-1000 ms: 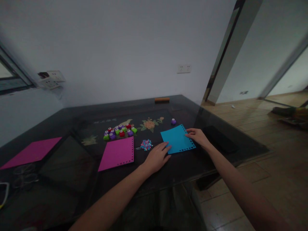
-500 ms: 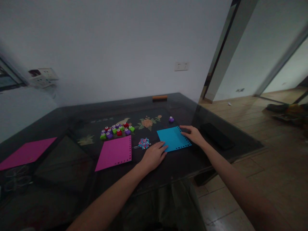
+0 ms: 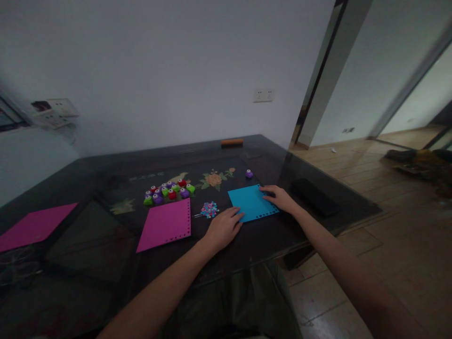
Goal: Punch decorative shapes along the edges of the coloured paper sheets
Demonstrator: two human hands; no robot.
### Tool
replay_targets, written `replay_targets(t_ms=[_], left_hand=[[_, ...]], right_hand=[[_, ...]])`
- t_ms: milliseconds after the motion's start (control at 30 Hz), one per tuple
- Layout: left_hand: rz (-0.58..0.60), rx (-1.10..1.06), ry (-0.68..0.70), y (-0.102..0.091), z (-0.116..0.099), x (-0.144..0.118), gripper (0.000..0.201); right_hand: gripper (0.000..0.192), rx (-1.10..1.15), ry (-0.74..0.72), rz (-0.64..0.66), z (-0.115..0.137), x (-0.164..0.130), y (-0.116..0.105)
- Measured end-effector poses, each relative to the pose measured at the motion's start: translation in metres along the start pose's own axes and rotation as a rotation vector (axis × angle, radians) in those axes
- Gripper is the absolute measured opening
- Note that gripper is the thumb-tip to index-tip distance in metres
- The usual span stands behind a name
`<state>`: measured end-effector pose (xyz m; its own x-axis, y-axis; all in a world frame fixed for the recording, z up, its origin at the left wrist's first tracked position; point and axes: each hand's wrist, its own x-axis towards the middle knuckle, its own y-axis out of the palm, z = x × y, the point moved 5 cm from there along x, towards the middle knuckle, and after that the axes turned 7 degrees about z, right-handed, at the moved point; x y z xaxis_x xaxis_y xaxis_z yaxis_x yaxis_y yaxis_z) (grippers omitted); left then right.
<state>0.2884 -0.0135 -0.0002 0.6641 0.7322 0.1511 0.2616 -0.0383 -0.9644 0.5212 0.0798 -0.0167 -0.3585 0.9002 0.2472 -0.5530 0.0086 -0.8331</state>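
Head view, dim light. My left hand [image 3: 222, 228] lies flat, fingers loosely spread and gripping nothing, fingertips touching the near-left corner of the blue punched sheet [image 3: 251, 203]. My right hand [image 3: 280, 197] also lies open, palm down, on the sheet's right edge; nothing is pinched. The sheet lies flat on the dark glass tabletop [image 3: 88, 245], toward its right edge, with a row of punched holes along the near and right borders.

Just left of the sheet, near my left hand, is a small pile of punched confetti [image 3: 209, 209]. Further left lies a magenta punched sheet [image 3: 165, 224], and beyond it a cluster of small craft punches [image 3: 167, 190] in green, purple and red. A lone purple punch [image 3: 249, 173] stands beyond the blue sheet's far corner. A second magenta sheet [image 3: 33, 226] lies near the table's left edge.

Risks, as I judge them:
- Glass looks slick; with only flat pressure, the sheet could slide or rotate under uneven push.
- Left wrist sits close to the confetti; a sideways sweep would scatter it.
- Perforated border looks weak; dragging by the edge could tear between holes.
- Pushing away could knock the lone purple punch.
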Motion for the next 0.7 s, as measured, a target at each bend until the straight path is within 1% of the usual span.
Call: replay_targets(t_ms=[200,367,433,500,633,700], left_hand=[[-0.004,-0.009,-0.004,0.000,0.000,0.000,0.034],[-0.015,-0.013,-0.001,0.000,0.000,0.000,0.034],[-0.017,-0.014,-0.001,0.001,0.000,-0.001,0.034],[-0.023,-0.018,-0.003,0.000,0.001,-0.001,0.034],[-0.039,-0.021,-0.007,-0.001,0.002,-0.002,0.035],[-0.043,-0.017,-0.003,-0.002,0.001,-0.003,0.035]], right_hand=[[0.034,0.005,-0.005,0.014,0.001,0.001,0.001],[0.033,-0.009,-0.021,0.005,0.005,0.002,0.001],[0.031,-0.001,-0.023,-0.018,0.005,0.002,-0.002],[0.026,0.012,0.035,-0.071,0.001,0.001,-0.009],[0.020,0.025,0.243,-0.207,-0.017,-0.005,-0.024],[0.018,0.019,0.283,-0.233,-0.022,-0.008,-0.028]])
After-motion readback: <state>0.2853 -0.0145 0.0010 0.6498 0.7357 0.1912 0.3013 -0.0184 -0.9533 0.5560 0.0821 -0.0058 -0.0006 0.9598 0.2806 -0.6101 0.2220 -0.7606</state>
